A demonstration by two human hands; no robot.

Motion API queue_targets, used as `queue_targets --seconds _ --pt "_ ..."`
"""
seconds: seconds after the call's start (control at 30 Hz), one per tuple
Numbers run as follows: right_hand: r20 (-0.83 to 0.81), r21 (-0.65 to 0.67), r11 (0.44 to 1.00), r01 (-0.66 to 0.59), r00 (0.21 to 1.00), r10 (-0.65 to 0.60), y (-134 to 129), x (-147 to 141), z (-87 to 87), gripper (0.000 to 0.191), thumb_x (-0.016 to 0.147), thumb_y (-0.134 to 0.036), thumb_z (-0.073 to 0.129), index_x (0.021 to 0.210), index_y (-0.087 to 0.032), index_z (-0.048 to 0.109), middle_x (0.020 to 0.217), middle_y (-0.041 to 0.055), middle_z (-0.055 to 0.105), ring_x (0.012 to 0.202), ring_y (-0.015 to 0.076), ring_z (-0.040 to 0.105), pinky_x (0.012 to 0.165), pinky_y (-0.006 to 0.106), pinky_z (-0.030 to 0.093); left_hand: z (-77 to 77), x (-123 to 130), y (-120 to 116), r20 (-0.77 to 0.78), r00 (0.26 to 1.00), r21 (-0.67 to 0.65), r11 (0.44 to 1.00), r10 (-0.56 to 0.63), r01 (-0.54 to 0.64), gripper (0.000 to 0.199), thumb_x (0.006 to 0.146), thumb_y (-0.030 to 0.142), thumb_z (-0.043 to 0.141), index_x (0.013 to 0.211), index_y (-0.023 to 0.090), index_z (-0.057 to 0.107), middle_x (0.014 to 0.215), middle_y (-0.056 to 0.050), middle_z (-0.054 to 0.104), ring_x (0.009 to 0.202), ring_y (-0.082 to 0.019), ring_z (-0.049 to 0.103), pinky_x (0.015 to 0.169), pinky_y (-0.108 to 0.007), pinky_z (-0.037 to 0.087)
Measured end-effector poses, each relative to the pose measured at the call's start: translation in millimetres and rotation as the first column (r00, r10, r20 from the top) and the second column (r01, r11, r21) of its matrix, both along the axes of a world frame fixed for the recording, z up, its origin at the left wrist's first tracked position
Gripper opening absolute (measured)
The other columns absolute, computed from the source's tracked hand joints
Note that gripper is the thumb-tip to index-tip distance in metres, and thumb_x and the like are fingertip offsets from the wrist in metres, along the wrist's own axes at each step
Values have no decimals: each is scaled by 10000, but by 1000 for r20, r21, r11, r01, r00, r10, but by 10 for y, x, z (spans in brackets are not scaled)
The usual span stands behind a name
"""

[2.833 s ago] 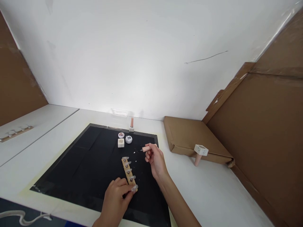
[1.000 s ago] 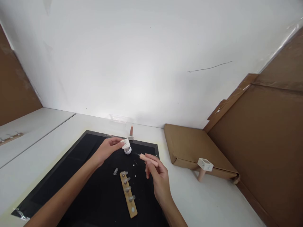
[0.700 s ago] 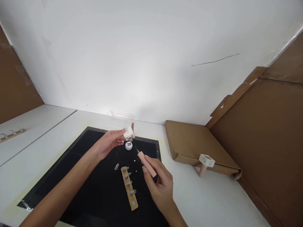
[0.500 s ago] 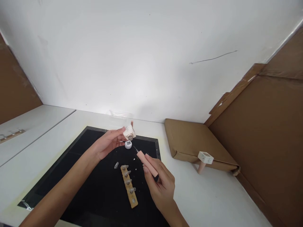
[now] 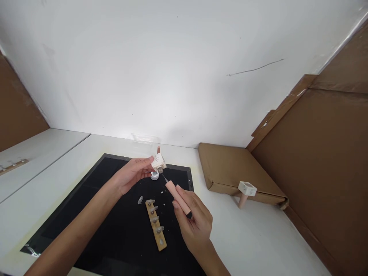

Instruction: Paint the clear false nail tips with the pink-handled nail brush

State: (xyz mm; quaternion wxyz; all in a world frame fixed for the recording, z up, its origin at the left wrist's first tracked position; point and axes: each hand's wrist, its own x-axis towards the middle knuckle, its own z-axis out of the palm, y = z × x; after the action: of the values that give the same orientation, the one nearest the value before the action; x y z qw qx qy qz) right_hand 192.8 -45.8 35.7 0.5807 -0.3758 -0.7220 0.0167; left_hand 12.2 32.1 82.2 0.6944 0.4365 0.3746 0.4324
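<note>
1. Head view: bottle [image 5: 158, 162] is held tilted by left hand [image 5: 134, 172] above mat [image 5: 120, 230].
2. Brush [image 5: 178, 197] is gripped by right hand [image 5: 196, 220].
3. Brush tip [image 5: 165, 178] is brought nearer bottle mouth [image 5: 160, 170]; alignment seems almost reached.

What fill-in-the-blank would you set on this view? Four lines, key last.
The left hand holds a bottle coloured ____.
The brush is in the ____ hand.
Exactly ____ clear tips are on the wooden strip.
A loose tip lies on the mat, which is mostly ____ in colour.
Missing words: white; right; four; black.
</note>
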Motion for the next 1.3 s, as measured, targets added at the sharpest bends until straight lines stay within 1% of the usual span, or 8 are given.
queue_targets --seconds 0.1,0.27,0.53,0.73,0.93,1.1,1.2,1.3 --pt "1 8 1000 14 1000 -14 3 3 0 478 842 -79 554 1269 -293 542 917 62 702 763 195 657 638 309 556 -37 6 11 -12 1000 16 1000 -13 13 384 701 484 718 809 116 733 720 -65 705 751 -182 591 748 -286 403" --pt "7 19 999 32 999 -32 13 2 -4 437 851 -90 544 1250 -270 558 912 74 703 760 201 658 630 321 557 -86 1 27 -33 999 41 998 -40 42 356 721 461 715 810 118 742 744 -65 694 768 -173 571 750 -275 401" --pt "25 46 998 50 998 -51 32 -13 -8 451 834 -56 541 1235 -261 559 889 64 696 756 190 658 618 305 561 -88 -5 16 -8 999 58 997 -51 52 294 721 424 730 802 142 754 753 -58 696 758 -162 562 738 -266 393" --pt "49 98 993 65 996 -70 42 -18 -12 523 807 -17 554 1269 -263 537 878 61 699 730 187 652 608 302 550 -80 11 10 14 998 68 996 -62 61 287 714 412 742 810 143 760 755 -57 697 745 -149 554 723 -251 401" --pt "62 108 993 49 997 -56 65 -5 -38 578 794 -6 575 1301 -278 519 899 63 709 734 184 652 614 297 545 -85 25 7 10 997 74 994 -79 78 275 721 395 740 838 148 760 793 -59 703 746 -145 553 719 -249 405" --pt "5 40 998 45 999 -45 47 -18 -28 511 790 -23 583 1228 -286 587 883 49 711 720 181 655 625 300 543 -105 27 10 14 997 66 995 -73 72 283 707 409 747 812 147 758 791 -62 707 755 -156 558 729 -258 401" --pt "-68 -39 999 37 997 -40 22 -15 14 412 813 -57 568 1161 -267 631 885 49 705 756 179 661 639 293 546 -115 22 9 24 998 42 997 -63 62 278 705 418 747 789 153 755 783 -56 704 760 -154 556 735 -256 398" --pt "-179 -156 988 17 983 -45 19 0 46 296 848 -119 558 1093 -246 665 841 43 701 704 163 654 594 276 540 -104 18 3 39 999 4 999 -38 37 296 672 431 769 782 157 753 773 -45 697 757 -149 554 735 -251 398"
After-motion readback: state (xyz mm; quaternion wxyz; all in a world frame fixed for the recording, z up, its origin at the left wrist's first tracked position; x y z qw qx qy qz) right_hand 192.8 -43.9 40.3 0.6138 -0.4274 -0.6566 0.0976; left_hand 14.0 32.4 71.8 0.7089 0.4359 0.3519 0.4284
